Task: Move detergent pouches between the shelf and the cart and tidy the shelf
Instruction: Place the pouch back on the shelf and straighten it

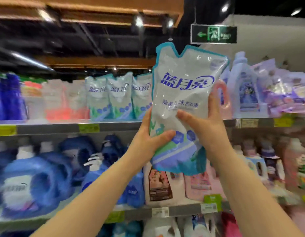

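Aloft, left hand [153, 135] and right hand [205, 124] grip one pouch [182, 86] (notch uppermost).

Held pouch [186, 93] reads 蓝月亮 (blue script); exit sign [213, 34] shows an arrow.

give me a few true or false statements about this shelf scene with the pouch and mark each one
1. The left hand and the right hand both grip one pouch. True.
2. A row of matching pouches stands on the upper shelf, left of the held one. True.
3. The held pouch lies flat on the upper shelf. False: it is upright in the air, in front of the shelf.
4. The arrow on the green sign points right. False: it points left.
5. The lower shelf holds blue bottles. True.
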`<state>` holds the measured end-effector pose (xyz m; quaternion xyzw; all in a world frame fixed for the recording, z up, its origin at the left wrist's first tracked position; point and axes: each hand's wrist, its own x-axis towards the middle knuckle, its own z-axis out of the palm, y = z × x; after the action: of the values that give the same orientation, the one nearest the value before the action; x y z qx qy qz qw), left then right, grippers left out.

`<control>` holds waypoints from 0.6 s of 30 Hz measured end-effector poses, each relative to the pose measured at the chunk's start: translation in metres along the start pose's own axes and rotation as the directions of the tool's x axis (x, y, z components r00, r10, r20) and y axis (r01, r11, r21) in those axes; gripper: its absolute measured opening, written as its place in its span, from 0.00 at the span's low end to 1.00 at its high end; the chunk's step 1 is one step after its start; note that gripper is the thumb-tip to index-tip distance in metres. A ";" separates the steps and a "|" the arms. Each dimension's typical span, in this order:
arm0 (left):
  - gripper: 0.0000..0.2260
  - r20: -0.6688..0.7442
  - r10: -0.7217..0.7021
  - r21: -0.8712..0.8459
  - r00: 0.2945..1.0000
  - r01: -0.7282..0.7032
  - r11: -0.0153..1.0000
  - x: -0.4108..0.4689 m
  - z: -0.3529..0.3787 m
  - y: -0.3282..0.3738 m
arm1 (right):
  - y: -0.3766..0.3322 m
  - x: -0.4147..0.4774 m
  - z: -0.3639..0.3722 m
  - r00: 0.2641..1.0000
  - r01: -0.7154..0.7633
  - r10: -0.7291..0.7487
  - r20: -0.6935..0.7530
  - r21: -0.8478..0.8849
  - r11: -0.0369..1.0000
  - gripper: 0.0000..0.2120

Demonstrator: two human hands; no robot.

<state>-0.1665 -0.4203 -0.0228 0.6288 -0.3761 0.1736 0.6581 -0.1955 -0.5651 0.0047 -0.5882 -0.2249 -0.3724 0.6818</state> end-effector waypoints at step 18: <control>0.34 -0.044 -0.111 0.082 0.993 0.114 0.990 0.228 -0.158 -0.056 | 0.125 0.252 0.130 0.966 0.177 -0.155 0.205 -0.097 0.979 0.34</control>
<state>0.0658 -0.3329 0.1125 0.6726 -0.3193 0.1643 0.6470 0.0749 -0.4963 0.1398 -0.6393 -0.3178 -0.3807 0.5877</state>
